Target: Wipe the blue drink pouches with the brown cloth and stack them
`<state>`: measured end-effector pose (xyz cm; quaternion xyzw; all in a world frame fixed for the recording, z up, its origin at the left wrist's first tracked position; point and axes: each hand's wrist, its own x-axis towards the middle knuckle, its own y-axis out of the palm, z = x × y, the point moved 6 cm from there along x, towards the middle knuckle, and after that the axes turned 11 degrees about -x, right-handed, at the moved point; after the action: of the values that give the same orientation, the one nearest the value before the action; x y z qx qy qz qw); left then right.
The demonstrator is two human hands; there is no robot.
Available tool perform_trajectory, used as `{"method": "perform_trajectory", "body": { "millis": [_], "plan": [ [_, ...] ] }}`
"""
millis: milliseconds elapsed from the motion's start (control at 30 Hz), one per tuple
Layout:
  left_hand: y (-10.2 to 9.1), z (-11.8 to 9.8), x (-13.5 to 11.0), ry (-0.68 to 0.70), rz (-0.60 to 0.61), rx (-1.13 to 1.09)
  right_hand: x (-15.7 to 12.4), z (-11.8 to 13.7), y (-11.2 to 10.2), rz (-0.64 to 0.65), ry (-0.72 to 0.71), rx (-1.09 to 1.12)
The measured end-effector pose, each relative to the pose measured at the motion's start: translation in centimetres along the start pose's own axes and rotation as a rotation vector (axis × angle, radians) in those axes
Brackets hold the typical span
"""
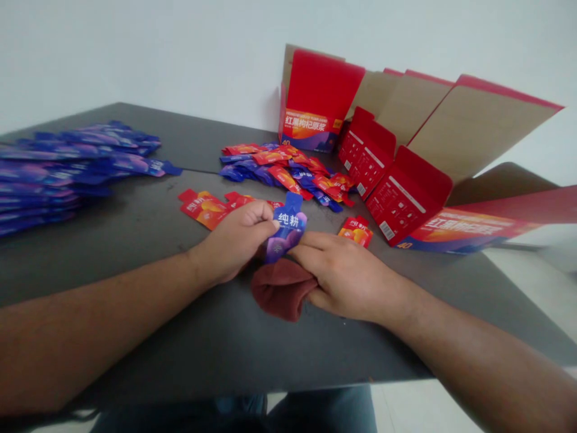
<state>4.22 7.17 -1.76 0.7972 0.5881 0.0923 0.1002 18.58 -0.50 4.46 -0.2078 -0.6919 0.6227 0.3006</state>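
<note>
Between my hands is a blue-purple sachet (285, 227) with white lettering, its narrow neck pointing away from me. My left hand (241, 237) is closed, thumb and curled fingers pinching the sachet's left edge. In my right hand (345, 273) is a folded brown cloth (283, 288), its fingertips reaching the sachet's lower right side. The fingers under the cloth are hidden. Just beyond my left hand lie a red-orange sachet (204, 208) and another red sachet (241, 199), partly covered. One more red-orange sachet (356, 231) rests past my right hand.
A mixed heap of red and blue sachets (279, 159) lies at the table's middle back. Stacked blue sachets (76, 168) fill the left side. Open red cartons stand at the right, one at the back (311, 123) and one nearer (464, 228). The dark table's (189, 349) front edge is close to my legs.
</note>
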Motion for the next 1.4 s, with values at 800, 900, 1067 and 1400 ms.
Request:
{"method": "perform_trajectory", "body": {
  "millis": [800,900,1067,1400],
  "plan": [
    [0.1,0.1,-0.1,-0.012,0.043,-0.056,0.1,-0.8,0.3,0.025,-0.026,0.095],
    [0.1,0.2,-0.1,-0.021,0.069,-0.044,0.1,-2.2,-0.2,-0.044,0.126,0.035],
    [0.0,0.8,0.0,-0.027,0.107,-0.035,-0.1,-3.6,-0.7,-0.137,0.219,0.047],
    [0.3,0.3,-0.2,0.012,0.161,0.082,-0.2,-5.2,-1.3,-0.178,0.381,0.067]
  ]
}}
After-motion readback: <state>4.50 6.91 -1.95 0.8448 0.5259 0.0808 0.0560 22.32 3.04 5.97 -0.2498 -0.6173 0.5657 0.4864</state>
